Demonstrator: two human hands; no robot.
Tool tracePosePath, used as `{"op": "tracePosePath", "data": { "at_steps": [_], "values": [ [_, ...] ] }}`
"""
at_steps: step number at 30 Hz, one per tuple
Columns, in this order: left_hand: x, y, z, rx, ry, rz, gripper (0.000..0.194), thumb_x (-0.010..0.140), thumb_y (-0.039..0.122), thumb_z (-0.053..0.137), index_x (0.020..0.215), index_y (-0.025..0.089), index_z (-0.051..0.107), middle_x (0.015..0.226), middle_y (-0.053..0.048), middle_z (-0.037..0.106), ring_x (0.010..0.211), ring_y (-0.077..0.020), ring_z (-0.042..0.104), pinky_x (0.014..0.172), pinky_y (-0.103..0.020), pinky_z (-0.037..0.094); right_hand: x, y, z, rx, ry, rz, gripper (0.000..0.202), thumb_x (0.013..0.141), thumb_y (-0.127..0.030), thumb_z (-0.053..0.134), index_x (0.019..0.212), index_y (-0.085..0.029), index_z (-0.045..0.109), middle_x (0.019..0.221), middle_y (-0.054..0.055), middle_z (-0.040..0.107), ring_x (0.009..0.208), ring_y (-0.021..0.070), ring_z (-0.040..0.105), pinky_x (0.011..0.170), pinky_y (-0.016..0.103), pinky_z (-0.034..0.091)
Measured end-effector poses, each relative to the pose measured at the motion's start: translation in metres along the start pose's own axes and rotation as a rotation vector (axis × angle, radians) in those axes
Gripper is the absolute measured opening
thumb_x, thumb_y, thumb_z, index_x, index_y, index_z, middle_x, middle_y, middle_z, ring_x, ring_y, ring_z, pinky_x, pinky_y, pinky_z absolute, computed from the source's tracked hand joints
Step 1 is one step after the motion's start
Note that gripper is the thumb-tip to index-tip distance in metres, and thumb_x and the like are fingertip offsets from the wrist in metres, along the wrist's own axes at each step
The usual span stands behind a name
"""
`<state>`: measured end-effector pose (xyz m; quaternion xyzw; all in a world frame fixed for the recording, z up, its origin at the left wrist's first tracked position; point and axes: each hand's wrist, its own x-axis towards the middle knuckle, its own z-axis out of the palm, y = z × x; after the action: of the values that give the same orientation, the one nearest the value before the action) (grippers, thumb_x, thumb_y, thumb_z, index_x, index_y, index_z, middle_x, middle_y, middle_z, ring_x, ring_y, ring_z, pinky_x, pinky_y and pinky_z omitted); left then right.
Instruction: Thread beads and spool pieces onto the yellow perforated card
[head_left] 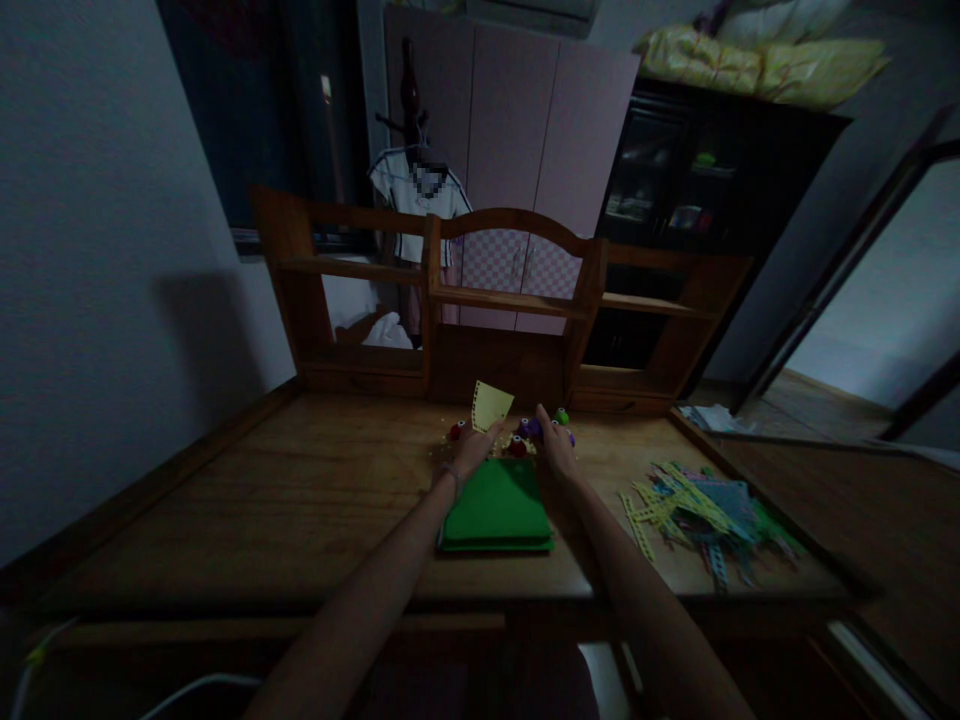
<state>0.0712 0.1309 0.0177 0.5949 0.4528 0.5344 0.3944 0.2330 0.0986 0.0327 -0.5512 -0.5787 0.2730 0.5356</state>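
Note:
A pale yellow piece of paper (491,404), with a row of holes along its left edge, stands up from my left hand (478,446), whose fingers are closed on its lower part. My right hand (556,445) is over the table among small coloured paper punches, its fingers stretched forward and apart. A purple punch (529,428) lies just left of it, and a green punch (562,415) sits beyond. One red punch (517,446) rests between the hands; another red punch (458,430) is beside my left hand. Below both hands lies a green folder-like stack (496,510).
Tiny paper bits are scattered round the punches. At the right of the wooden table (300,500) lies a pile of perforated paper strips (697,510), yellow, green and blue. A wooden shelf unit (510,300) stands along the back edge.

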Motion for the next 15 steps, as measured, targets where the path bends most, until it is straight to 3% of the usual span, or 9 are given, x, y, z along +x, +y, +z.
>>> {"op": "tracePosePath", "data": {
  "at_steps": [5, 11, 15],
  "values": [
    [0.008, -0.015, 0.006, -0.058, -0.028, 0.010, 0.030, 0.073, 0.031, 0.064, 0.098, 0.014, 0.066, 0.104, -0.009, 0.066, 0.099, -0.0187, 0.061, 0.089, -0.026, 0.045, 0.005, 0.008, 0.006, 0.062, -0.007, -0.022, 0.045, 0.072, -0.062, 0.051, 0.069, -0.018, 0.057, 0.062, -0.001, 0.052, 0.057, 0.0137, 0.047, 0.050, 0.024, 0.034],
    [0.010, -0.020, 0.005, -0.056, -0.018, 0.015, 0.033, 0.075, 0.034, 0.062, 0.101, 0.014, 0.065, 0.105, -0.009, 0.066, 0.097, -0.0199, 0.062, 0.086, -0.028, 0.047, 0.008, 0.014, 0.006, 0.244, -0.159, 0.047, 0.037, 0.072, -0.057, 0.055, 0.074, -0.020, 0.056, 0.055, -0.004, 0.046, 0.044, 0.0090, 0.036, 0.041, 0.021, 0.024],
    [0.011, -0.020, 0.004, -0.065, -0.028, 0.083, 0.031, 0.079, 0.032, 0.058, 0.104, 0.014, 0.064, 0.110, -0.008, 0.064, 0.102, -0.0197, 0.059, 0.090, -0.030, 0.046, 0.008, 0.017, 0.009, 0.262, -0.191, 0.094, 0.038, 0.072, -0.056, 0.056, 0.077, -0.019, 0.058, 0.060, -0.003, 0.049, 0.046, 0.0087, 0.036, 0.041, 0.021, 0.023]
  ]
}}
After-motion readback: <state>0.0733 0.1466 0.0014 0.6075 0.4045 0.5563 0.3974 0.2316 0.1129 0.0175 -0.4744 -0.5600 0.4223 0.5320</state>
